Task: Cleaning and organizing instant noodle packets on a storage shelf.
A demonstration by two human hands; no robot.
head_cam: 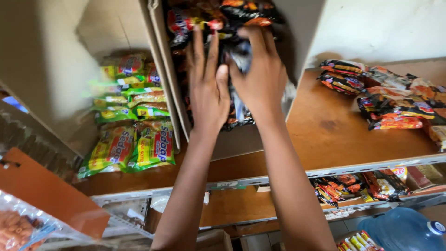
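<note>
Your left hand (207, 88) lies flat and open on the dark packets (232, 14); your right hand (258, 69) grips one. Keep them stacked squarely inside the carton (169, 88).

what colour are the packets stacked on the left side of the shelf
Mostly green and yellow, with some red; the head view shows the stacked packets clearly.

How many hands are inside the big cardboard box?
2. The left hand lies flat on the dark shiny snack packets in the brown cardboard box; the right hand beside it. None seem hidden.
</note>
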